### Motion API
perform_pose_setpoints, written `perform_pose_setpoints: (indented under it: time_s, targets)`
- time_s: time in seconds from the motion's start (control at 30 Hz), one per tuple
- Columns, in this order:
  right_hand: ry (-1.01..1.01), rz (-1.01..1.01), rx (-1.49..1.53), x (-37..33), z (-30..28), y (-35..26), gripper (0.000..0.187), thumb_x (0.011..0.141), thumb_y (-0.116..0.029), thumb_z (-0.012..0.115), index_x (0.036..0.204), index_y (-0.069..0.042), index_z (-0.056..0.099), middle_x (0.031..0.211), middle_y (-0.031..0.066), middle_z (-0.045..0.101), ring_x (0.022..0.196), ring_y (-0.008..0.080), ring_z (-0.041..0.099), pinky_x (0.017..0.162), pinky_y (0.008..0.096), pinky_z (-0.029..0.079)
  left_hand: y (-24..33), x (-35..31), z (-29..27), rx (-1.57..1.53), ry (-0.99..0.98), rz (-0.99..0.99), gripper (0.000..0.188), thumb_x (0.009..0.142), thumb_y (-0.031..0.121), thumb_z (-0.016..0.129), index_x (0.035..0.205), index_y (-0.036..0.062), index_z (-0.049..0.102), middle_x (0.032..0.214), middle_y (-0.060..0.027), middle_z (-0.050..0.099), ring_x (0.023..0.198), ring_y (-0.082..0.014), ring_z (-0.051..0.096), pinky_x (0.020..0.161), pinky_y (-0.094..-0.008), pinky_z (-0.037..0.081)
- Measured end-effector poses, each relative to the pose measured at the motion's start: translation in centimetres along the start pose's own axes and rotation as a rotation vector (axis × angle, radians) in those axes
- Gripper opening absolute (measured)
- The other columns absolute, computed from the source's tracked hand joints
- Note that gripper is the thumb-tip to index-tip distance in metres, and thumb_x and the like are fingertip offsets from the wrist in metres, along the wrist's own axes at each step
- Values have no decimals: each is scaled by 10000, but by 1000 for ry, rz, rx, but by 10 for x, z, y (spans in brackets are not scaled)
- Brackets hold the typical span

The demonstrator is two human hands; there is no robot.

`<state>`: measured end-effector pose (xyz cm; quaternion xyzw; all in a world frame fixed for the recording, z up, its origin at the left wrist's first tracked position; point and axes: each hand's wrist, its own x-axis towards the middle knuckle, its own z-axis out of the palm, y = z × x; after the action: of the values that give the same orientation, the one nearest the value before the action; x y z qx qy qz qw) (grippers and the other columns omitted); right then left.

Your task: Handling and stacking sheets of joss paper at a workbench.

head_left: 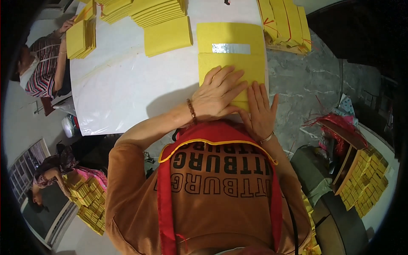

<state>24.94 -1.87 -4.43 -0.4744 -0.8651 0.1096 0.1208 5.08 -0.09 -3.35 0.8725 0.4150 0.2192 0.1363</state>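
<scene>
A yellow paper sheet [230, 32], with a fold or edge running across it, lies at the right side of the white table. A shiny silver strip [230, 49] sits across its upper half. My left hand [222, 91] rests flat on the lower part of the paper, fingers stretched forward and to the right. Beside it, at the paper's near right corner, my right hand [262, 111] lies with straight fingers, its thumb close to the left hand. Neither hand grips anything. Both hands cover part of the near end of the paper.
Fanned yellow paper stacks [159, 12] and a folded yellow piece [168, 37] lie on the white table [123, 91]. At left a co-worker [46, 70] handles a yellow bundle [80, 40]. Tied yellow bundles [285, 23] stand at far right; more stacks [366, 182] are lower right.
</scene>
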Motion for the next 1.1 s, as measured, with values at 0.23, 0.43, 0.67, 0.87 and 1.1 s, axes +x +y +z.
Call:
perform_pose_setpoints:
  time_s: [0.23,0.43,0.67,0.87,1.1]
  targets:
    - [-67,136,393,2,-14,12,527,881,-223,464,1355,-26,347,1420,128,328,1305,264,328,1043,500,211,0,2,-3,193,-62,-4,733,678,373,669,1265,-6,446,1164,-174,493,1020,-303,459,846,-398,359]
    - [297,197,1021,22,-16,22,482,928,-170,402,1371,-6,309,1410,158,332,1271,276,367,1015,375,319,8,19,-15,294,-169,-118,622,733,173,587,1297,-11,402,1124,-151,555,945,-272,528,773,-363,440]
    - [14,17,513,25,-10,36,398,872,-135,520,1245,-1,486,1324,170,450,1276,320,365,1034,396,301,-70,-1,-93,225,363,-71,558,669,0,593,1219,48,511,1136,-104,587,919,-270,563,776,-369,466]
    - [35,45,498,27,-13,28,341,819,-79,590,1151,-3,566,1301,168,475,1270,320,377,1031,395,310,-181,-50,-38,525,192,-244,550,705,94,622,1237,92,485,1218,-92,530,1055,-248,494,852,-378,398]
    - [2,180,700,24,-9,27,342,836,-72,570,1169,3,552,1341,153,434,1241,265,419,976,324,367,-203,-62,-17,558,96,-296,541,720,131,606,1240,88,466,1258,-108,482,1103,-268,458,890,-403,372]
